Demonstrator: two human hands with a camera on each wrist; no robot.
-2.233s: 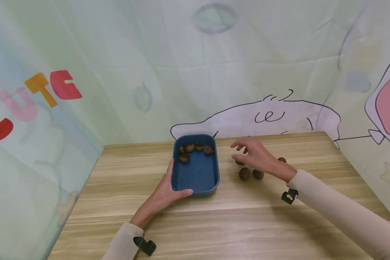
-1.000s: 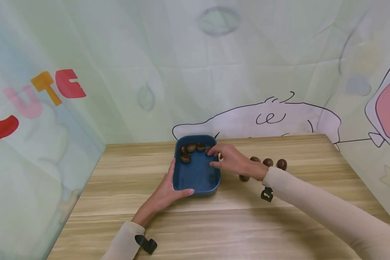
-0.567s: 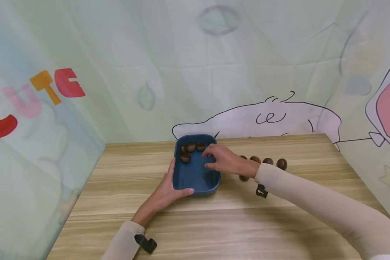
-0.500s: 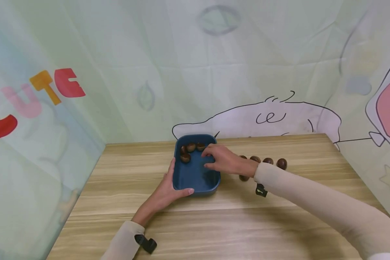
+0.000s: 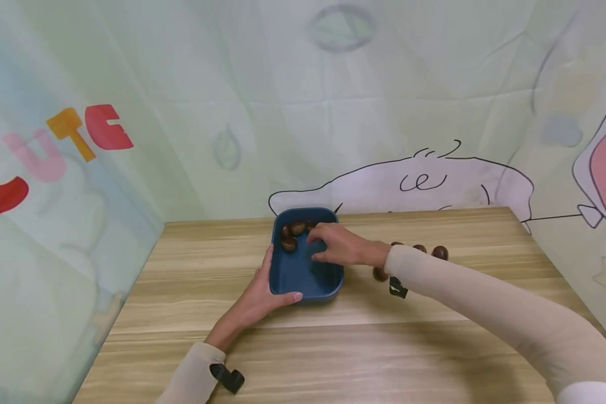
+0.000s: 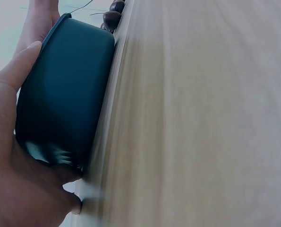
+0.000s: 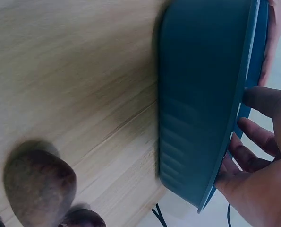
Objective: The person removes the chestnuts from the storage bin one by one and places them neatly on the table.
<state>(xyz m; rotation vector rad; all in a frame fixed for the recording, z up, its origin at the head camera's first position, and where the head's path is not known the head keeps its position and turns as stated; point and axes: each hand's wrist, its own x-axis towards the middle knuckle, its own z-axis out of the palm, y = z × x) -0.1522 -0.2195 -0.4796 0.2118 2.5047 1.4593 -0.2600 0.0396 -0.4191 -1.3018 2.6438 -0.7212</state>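
My left hand [image 5: 260, 297] holds the near left corner of a blue plastic box [image 5: 308, 275]. Its thumb lies over the near rim and its fingers run along the left wall. Several brown chestnuts [image 5: 289, 244] sit at the back left inside the box. My right hand [image 5: 340, 245] reaches over the right rim, fingers bent down and thumb apart from them, with nothing seen between. Those fingertips are close to a partly covered chestnut [image 5: 311, 225] at the back wall. In the right wrist view the rim hides some of the fingers [image 7: 260, 135].
More chestnuts [image 5: 440, 252] lie on the wooden table [image 5: 303, 359] right of the box, some partly behind the right forearm. A printed cloth [image 5: 207, 101] hangs behind and on both sides of the table. Each wrist carries a small black camera [image 5: 227, 379].
My right hand has moved left from over the table chestnuts into the box, then further towards its back. My left hand has stayed on the box.
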